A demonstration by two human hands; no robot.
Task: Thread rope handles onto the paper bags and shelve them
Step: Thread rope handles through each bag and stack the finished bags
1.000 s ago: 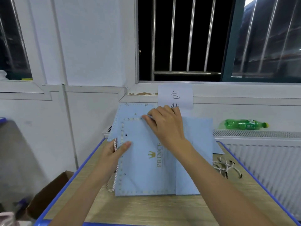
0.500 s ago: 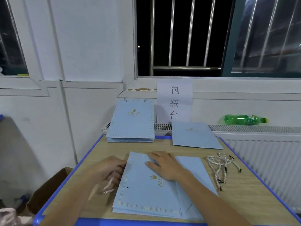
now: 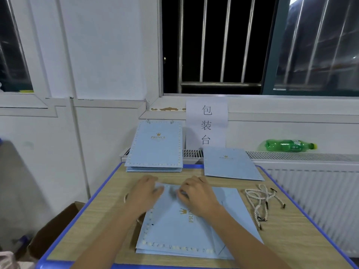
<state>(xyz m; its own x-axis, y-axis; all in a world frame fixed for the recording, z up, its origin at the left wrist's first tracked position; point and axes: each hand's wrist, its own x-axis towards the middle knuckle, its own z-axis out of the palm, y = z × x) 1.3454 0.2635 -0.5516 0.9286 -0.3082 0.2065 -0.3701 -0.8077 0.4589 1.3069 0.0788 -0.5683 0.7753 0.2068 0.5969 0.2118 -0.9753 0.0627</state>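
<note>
At the paper bag's [image 3: 180, 228] far edge, both hands' fingers [image 3: 182, 193] curl, touching it.

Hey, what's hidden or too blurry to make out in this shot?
Head view:
- Fingertips of the left hand and right hand: motion-blurred, grip unclear.
- Rope by the left hand: mostly hidden behind it.
- Cardboard box: contents hidden by the table.
- Green bottle label: too small.

Paper sign [image 3: 206, 124] on the wall below the window sill — three characters, top to bottom: 包装台. Top bag of the stack [image 3: 156, 145] — gold crown, "PRINCE". Bag under the hands [image 3: 182, 230] — gold crown, "PR" readable, remainder covered. Green bottle [image 3: 289, 146] label illegible.
</note>
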